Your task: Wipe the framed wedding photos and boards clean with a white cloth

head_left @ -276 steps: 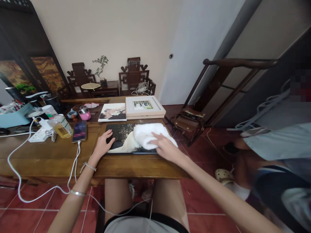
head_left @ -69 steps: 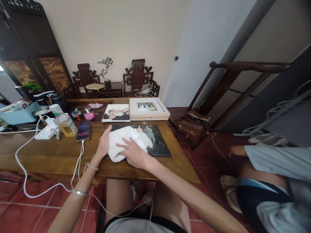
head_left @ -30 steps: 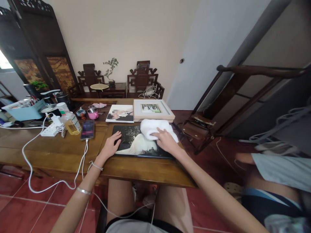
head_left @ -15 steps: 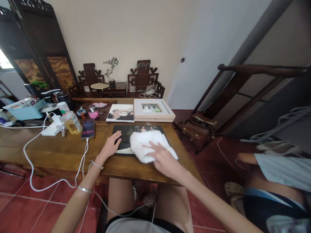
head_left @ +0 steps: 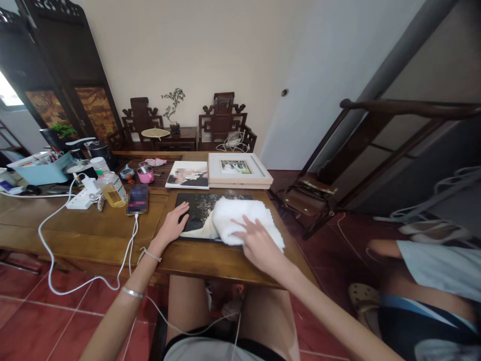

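Note:
A dark photo panel (head_left: 198,212) with a pale gown in its picture lies flat near the table's front edge. Resting on its left edge is my left hand (head_left: 173,223), open, with the fingers stretched out. A folded white towel (head_left: 244,213) covers the right part of the panel and overhangs its right side. My right hand (head_left: 261,245) presses down on the towel and grips it, some fingers extended over the top; the thumb and the lower fingers are partly hidden.
Behind the panel lie a white-edged photo print (head_left: 187,175) and a pale picture frame (head_left: 259,173). A phone (head_left: 137,199) on a white cable, a bottle of yellow liquid (head_left: 113,193), a power strip (head_left: 80,199) and a pink cup (head_left: 145,174) stand left. Another person's arm (head_left: 387,248) shows at right.
My right hand has slid the towel to the right across the panel, uncovering more of the pale gown. My left hand has stayed on the left edge.

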{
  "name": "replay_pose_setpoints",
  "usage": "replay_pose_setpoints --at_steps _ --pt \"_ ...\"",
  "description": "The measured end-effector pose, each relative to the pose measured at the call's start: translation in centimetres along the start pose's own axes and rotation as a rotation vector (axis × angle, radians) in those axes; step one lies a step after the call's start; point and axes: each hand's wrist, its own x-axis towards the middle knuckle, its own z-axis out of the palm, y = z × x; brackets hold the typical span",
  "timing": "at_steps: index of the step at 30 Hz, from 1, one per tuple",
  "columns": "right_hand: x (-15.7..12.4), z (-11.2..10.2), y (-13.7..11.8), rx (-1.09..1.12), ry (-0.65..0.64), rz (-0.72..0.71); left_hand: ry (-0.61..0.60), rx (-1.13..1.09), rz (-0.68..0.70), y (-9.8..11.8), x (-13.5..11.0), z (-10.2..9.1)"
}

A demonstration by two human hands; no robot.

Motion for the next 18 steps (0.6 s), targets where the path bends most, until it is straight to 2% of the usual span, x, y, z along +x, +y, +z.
replay_pose_setpoints --at_steps 3,6,8,14,16,18 --pt "-3.0 -0.6 -1.9 0.089 -0.028 -0.099 -0.001 0.003 0.000 0.0 0.0 0.0" --pt "-3.3 -1.0 -1.7 0.138 -0.036 -0.125 -0.005 0.003 0.002 0.1 0.0 -0.1" --pt "-1.9 -0.9 -0.3 0.133 -0.025 -0.089 -0.009 0.006 0.004 0.1 -0.1 -0.1" --pt "5.5 0.1 5.3 0.086 0.016 0.101 -0.006 0.002 0.008 0.3 -0.2 -0.1" --pt "6.8 0.3 6.3 0.068 0.012 0.131 0.002 0.002 0.007 0.4 -0.3 -0.1" --pt "6.7 0.3 6.2 0.040 -0.007 0.133 0.005 0.005 0.000 0.5 -0.3 -0.1"
